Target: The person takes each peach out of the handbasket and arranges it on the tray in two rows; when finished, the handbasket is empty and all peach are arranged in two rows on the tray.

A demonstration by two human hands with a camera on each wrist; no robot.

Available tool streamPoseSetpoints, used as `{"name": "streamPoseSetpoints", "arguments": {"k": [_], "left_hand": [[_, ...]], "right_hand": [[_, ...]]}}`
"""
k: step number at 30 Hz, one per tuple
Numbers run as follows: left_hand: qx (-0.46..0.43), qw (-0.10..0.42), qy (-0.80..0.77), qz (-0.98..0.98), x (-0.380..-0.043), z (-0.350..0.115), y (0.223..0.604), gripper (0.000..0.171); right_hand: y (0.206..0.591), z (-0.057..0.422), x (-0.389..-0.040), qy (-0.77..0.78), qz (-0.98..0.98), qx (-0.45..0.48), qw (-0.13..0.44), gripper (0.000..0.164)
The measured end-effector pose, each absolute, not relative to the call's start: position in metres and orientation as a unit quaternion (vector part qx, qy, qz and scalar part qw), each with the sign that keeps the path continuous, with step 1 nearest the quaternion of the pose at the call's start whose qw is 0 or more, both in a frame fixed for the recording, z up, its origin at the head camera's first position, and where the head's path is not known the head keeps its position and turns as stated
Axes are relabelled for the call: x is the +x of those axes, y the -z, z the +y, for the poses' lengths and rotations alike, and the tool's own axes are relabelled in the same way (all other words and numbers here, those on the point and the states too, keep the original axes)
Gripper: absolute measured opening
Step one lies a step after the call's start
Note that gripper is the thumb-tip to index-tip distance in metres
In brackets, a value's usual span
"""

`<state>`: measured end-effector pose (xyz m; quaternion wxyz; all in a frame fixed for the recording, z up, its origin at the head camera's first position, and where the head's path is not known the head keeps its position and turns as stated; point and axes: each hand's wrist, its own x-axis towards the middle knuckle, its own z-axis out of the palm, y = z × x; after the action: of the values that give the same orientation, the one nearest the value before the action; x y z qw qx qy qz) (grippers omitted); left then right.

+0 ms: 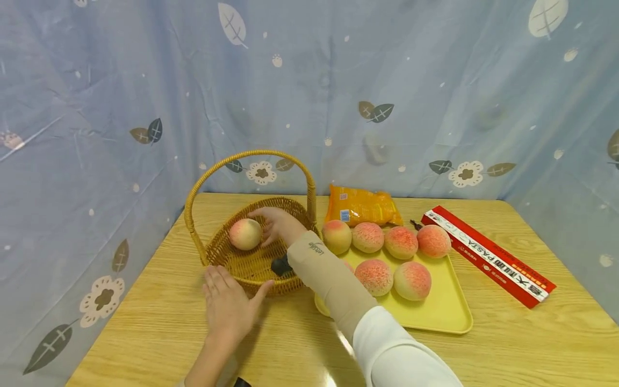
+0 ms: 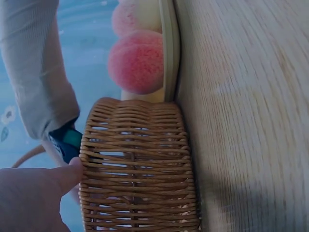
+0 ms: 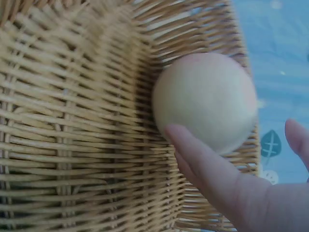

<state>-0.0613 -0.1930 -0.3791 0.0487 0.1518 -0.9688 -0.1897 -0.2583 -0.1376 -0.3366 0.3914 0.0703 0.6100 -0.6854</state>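
A wicker basket with a tall arched handle stands at the left of the table. One pale peach with a pink blush lies inside, against the basket's left wall. My right hand reaches over the basket with spread fingers right beside that peach; in the right wrist view one finger overlaps the peach's lower edge. Flat against the near left side of the basket rests my left hand, fingers straight. In the left wrist view its thumb touches the basket's woven rim.
Right of the basket, a yellow tray bears several pink-and-cream peaches. An orange packet lies behind it. A long red pasta box lies diagonally at the right. A blue leaf-patterned curtain hangs around the table.
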Motion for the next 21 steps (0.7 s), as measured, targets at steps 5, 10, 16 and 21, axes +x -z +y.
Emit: {"name": "streamPoseSetpoints", "arguments": {"k": [5, 10, 16, 21], "left_hand": [[0.151, 0.052, 0.178, -0.971, -0.057, -0.192, 0.381, 0.114], [0.154, 0.053, 0.178, -0.971, -0.055, -0.191, 0.381, 0.113], [0.152, 0.053, 0.186, -0.969, -0.059, -0.190, 0.380, 0.113], [0.152, 0.061, 0.182, -0.970, -0.062, -0.191, 0.380, 0.113]], "right_hand": [[0.352, -0.143, -0.254, 0.635, 0.658, 0.027, 0.404, 0.070], [0.356, -0.144, -0.247, 0.624, 0.681, 0.010, 0.383, 0.069], [0.352, -0.148, -0.246, 0.604, 0.704, -0.008, 0.373, 0.068], [0.385, -0.168, -0.280, 0.600, 0.723, -0.007, 0.343, 0.072]]}}
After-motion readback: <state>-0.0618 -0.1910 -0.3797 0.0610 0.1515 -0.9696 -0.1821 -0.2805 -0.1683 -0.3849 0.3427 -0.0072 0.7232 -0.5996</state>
